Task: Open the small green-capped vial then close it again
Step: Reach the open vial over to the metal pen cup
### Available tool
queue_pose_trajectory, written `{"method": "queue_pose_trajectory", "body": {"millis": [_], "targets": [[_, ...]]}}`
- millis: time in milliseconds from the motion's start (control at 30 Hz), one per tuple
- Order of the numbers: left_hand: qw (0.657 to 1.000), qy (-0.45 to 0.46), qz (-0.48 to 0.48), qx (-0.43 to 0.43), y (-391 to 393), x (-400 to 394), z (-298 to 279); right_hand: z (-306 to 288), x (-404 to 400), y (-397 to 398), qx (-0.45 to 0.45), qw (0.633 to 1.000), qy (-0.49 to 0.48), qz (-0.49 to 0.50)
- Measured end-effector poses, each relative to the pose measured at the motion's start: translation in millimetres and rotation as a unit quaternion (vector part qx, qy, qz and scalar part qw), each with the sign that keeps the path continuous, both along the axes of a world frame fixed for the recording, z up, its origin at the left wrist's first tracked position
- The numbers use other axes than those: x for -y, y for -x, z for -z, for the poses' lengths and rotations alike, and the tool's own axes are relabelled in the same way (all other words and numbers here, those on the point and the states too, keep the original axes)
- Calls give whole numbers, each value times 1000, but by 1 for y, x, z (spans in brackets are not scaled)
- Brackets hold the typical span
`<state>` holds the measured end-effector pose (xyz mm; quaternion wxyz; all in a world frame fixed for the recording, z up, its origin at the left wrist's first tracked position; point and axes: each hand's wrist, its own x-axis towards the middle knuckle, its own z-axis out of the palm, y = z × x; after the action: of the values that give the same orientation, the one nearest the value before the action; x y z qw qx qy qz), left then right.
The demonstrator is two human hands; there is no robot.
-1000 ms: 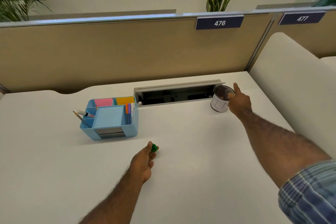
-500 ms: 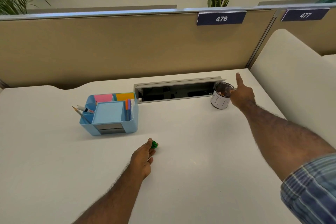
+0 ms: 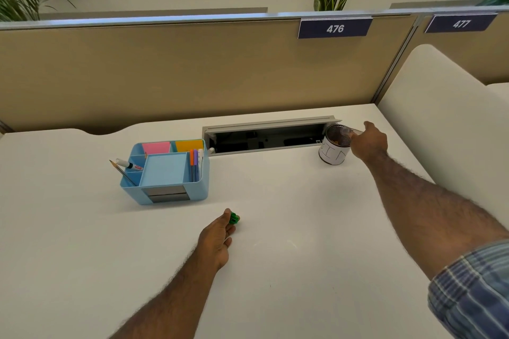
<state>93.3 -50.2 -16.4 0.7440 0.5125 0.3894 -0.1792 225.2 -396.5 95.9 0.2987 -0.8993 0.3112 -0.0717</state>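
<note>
My left hand (image 3: 217, 237) rests on the white desk (image 3: 275, 270), and its fingertips pinch a small green cap (image 3: 234, 218). Whether any vial body is under the cap is hidden by my fingers. My right hand (image 3: 369, 142) reaches to the far right. It is closed on what looks like a small clear vial body (image 3: 350, 132), tipped over the rim of a white cup (image 3: 332, 155). That clear piece is faint and partly hidden by my fingers.
A blue desk organizer (image 3: 165, 173) with sticky notes, pens and a pencil stands left of centre. An open cable tray slot (image 3: 264, 137) runs along the back of the desk. A beige partition stands behind, and a cream divider (image 3: 440, 124) closes off the right side.
My right hand's raised finger has come down and the hand sits lower against the cup's rim. My left hand stays put with the green cap.
</note>
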Motion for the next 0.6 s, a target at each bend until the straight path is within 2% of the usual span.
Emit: {"method": "queue_pose_trajectory", "body": {"millis": [100,200,400,600], "targets": [[1000,1,-2,1,1,0,-1,0,-7,1,60,996,-69,26],[1000,-1,-13,4,3,1,-3,6,-21,8,101,990,-100,3],[1000,-12,-16,9,5,3,-7,20,-48,24,136,979,-143,-41],[1000,-9,2,26,11,1,-6,31,-83,43,164,951,-255,-68]]}}
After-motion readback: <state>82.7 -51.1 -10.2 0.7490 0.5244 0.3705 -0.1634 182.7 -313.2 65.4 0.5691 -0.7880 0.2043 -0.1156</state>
